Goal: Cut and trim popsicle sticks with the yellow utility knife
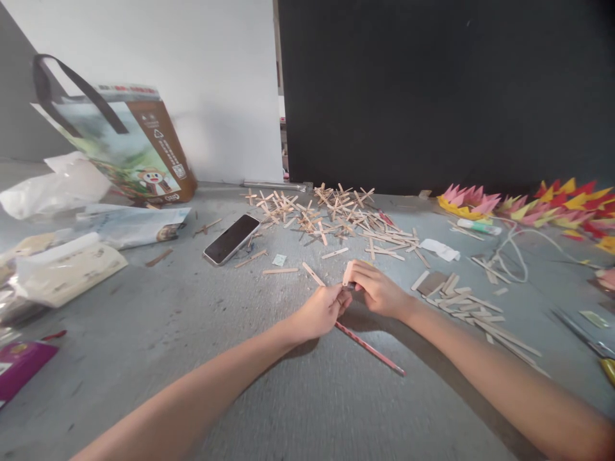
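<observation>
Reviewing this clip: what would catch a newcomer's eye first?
Probably the jagged pink, yellow and red paper pieces along the right, bright against the black panel. Next, the tall printed bag at back left. Then the heap of wooden sticks beyond the left hand and right hand, close together near the centre.

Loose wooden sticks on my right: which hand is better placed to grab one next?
Probably your right hand: it's nearer the loose wooden sticks, while your left hand would have to reach past it.

Craft workspace (144,320): scattered wooden sticks (323,233)
</observation>
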`<control>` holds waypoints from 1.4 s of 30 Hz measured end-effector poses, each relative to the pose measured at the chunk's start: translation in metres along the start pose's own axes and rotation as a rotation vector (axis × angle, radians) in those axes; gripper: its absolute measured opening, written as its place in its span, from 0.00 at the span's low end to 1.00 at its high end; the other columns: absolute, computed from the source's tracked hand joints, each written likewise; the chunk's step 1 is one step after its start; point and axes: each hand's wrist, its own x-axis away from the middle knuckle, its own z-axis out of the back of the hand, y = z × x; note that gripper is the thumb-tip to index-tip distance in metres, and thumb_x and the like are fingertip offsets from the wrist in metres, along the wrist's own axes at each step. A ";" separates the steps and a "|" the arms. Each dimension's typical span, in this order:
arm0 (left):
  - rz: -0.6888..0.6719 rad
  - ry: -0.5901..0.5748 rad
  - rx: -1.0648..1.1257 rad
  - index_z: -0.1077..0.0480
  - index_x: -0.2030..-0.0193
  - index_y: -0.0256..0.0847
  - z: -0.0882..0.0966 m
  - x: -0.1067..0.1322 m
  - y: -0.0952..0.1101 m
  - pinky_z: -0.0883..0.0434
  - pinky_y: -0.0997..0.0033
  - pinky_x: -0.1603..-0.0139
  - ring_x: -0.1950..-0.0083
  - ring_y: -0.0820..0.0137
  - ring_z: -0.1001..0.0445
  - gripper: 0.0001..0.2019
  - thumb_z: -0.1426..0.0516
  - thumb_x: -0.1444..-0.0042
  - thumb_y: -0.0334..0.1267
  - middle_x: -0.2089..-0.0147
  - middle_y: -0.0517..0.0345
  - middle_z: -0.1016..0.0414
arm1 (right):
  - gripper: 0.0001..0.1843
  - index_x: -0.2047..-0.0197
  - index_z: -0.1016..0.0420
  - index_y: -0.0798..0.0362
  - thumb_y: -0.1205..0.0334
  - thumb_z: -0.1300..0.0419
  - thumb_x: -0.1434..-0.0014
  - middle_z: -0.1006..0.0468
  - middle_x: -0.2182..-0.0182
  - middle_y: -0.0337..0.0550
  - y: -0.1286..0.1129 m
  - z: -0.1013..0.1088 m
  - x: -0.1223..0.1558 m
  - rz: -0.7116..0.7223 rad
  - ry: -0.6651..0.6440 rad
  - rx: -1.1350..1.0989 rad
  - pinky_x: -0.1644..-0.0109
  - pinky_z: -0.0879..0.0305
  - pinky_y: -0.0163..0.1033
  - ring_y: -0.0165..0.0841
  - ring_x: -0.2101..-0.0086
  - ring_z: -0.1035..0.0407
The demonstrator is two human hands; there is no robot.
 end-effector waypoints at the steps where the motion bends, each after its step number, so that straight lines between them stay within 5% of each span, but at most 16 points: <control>1: -0.005 -0.008 0.001 0.44 0.70 0.43 0.001 0.000 0.000 0.42 0.74 0.69 0.74 0.76 0.42 0.11 0.56 0.38 0.25 0.75 0.66 0.41 | 0.16 0.61 0.37 0.49 0.81 0.52 0.41 0.33 0.66 0.44 0.002 0.000 0.001 0.004 0.000 -0.017 0.58 0.39 0.44 0.40 0.61 0.39; 15: 0.013 0.019 0.054 0.45 0.70 0.43 -0.001 -0.001 0.004 0.42 0.74 0.70 0.74 0.76 0.44 0.11 0.55 0.36 0.29 0.75 0.67 0.42 | 0.19 0.62 0.40 0.48 0.84 0.52 0.47 0.35 0.66 0.42 0.005 -0.004 0.004 -0.024 0.022 -0.051 0.59 0.42 0.42 0.39 0.62 0.41; 24: 0.036 0.025 0.142 0.44 0.69 0.43 -0.001 -0.001 -0.001 0.44 0.75 0.72 0.75 0.76 0.45 0.11 0.54 0.32 0.37 0.76 0.67 0.43 | 0.14 0.62 0.39 0.49 0.80 0.52 0.40 0.35 0.65 0.43 0.009 -0.012 0.007 -0.076 0.066 -0.080 0.59 0.41 0.43 0.39 0.62 0.40; 36: 0.118 0.132 0.528 0.43 0.65 0.43 -0.005 -0.005 -0.003 0.47 0.76 0.75 0.78 0.79 0.51 0.23 0.51 0.31 0.62 0.76 0.72 0.50 | 0.15 0.56 0.34 0.49 0.57 0.59 0.23 0.30 0.63 0.47 0.006 -0.014 0.008 -0.183 0.318 -0.071 0.54 0.36 0.48 0.40 0.61 0.36; 42: 0.165 0.193 0.518 0.42 0.65 0.42 -0.005 -0.005 -0.003 0.49 0.76 0.76 0.78 0.80 0.52 0.27 0.47 0.36 0.67 0.76 0.72 0.50 | 0.10 0.51 0.32 0.50 0.61 0.54 0.24 0.28 0.60 0.48 0.005 -0.013 0.009 -0.163 0.215 -0.016 0.53 0.33 0.46 0.40 0.59 0.32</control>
